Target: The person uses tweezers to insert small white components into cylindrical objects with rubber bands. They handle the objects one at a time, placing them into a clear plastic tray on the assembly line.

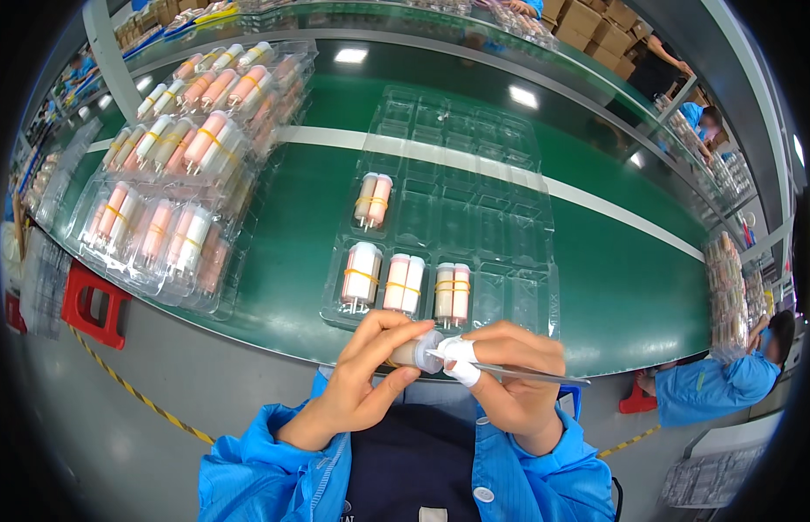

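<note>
My left hand point(363, 376) is closed around a cylinder bundle point(407, 352) with a clear round cap, held sideways just off the table's near edge. In my right hand point(518, 370) is a pair of metal tweezers point(544, 377), its tip touching or very near the capped end. White wraps cover the thumb and a finger of that hand. Beyond my hands lies a clear plastic tray point(512, 222) with rectangular pockets. Several pink and white cylinder bundles point(361, 272), bound with yellow rubber bands, fill some near and left pockets; the others are bare.
Stacked clear trays point(118, 283) of similar bundles stand on the left of the green table point(292, 217). A red stool point(96, 304) is below at left. Co-workers in blue, one at the right point(714, 387), sit by more trays. A metal frame point(109, 56) spans the far side.
</note>
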`<state>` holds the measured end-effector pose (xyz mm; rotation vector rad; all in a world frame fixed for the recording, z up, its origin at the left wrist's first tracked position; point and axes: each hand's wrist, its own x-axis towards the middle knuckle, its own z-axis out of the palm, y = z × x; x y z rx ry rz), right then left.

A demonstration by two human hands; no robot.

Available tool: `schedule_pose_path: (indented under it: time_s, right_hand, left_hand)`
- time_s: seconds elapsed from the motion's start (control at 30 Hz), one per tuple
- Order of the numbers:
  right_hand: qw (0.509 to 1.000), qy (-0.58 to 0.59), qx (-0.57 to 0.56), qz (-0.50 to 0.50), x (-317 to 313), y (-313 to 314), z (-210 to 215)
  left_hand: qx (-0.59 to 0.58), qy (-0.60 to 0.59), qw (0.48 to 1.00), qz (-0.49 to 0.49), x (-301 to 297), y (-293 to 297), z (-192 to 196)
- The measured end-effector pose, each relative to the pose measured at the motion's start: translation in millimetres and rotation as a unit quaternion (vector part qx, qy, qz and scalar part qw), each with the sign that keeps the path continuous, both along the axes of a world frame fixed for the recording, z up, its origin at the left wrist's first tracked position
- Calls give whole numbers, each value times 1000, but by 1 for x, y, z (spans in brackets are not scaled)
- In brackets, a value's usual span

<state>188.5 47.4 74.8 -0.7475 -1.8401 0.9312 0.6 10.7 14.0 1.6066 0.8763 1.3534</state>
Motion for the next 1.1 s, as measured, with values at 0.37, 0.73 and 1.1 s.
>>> schedule_pose_path:
  time_s: [0.37,0.73,1.1]
  right_hand:
    - [980,182,-76,-14,0,1,-21]
    - [985,158,-69,-22,-3,-2,-17]
    - [986,153,-66,-19,-4,-1,-19]
  left_hand:
    - [-85,-129,987,-51,2,-2,12]
    - [-14,-88,996,6,4,-2,3]
    - [-3,-74,997,3,2,-2,-1]
